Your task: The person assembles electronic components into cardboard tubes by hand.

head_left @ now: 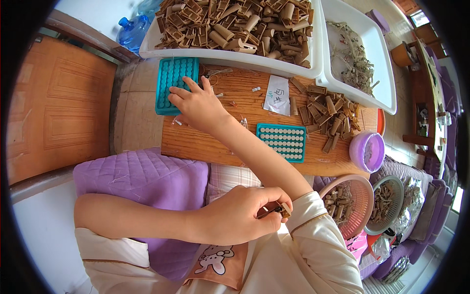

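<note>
My forearms cross. My left hand (240, 215) is held close to my body at the lower middle, its fingers closed round a small brown plastic part (283, 210); only one end shows past the fingertips. My right hand (201, 104) reaches to the far left, fingers spread, over the near right side of a teal tray (169, 105) with rows of round cells. Whether its fingertips touch the tray I cannot tell. A second teal tray (281, 156) holds rows of white round pieces and lies right of my right forearm.
A white bin (230, 55) of brown plastic parts stands at the back. Beside it, another white bin (389, 83) holds tangled wired pieces. Loose brown parts (330, 110), a white paper (278, 93) and a purple bowl (367, 152) rest on the wooden table (205, 142). Baskets (360, 215) stand right.
</note>
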A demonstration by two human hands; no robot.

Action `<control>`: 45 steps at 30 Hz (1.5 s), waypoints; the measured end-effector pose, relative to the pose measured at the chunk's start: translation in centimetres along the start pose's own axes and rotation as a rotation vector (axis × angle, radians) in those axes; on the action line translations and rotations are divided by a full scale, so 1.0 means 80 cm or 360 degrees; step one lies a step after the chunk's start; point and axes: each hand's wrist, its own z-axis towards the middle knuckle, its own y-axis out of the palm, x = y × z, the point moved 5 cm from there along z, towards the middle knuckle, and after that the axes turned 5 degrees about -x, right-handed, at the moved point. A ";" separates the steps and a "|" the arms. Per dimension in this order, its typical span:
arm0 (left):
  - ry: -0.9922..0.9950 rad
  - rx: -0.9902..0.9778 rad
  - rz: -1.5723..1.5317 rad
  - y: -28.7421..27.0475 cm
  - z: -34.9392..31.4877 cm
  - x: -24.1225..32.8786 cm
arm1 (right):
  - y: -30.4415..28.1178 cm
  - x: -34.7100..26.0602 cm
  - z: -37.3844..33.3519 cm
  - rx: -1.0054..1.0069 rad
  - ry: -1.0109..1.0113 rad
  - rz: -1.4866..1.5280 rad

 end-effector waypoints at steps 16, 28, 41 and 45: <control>0.0161 0.0154 -0.0162 -0.016 0.000 0.006 | -0.100 0.057 -0.156 0.0686 0.0573 0.0545; 0.0212 0.0515 -0.0502 -0.030 0.010 -0.004 | -0.089 0.135 -0.308 0.0491 0.0929 0.0053; 0.0294 0.0548 -0.0428 -0.027 0.007 0.000 | -0.183 -0.015 -0.256 0.1273 0.0648 0.0527; 0.0326 0.0555 -0.0242 -0.026 0.005 0.002 | -0.177 -0.040 -0.242 0.1347 0.0488 0.0688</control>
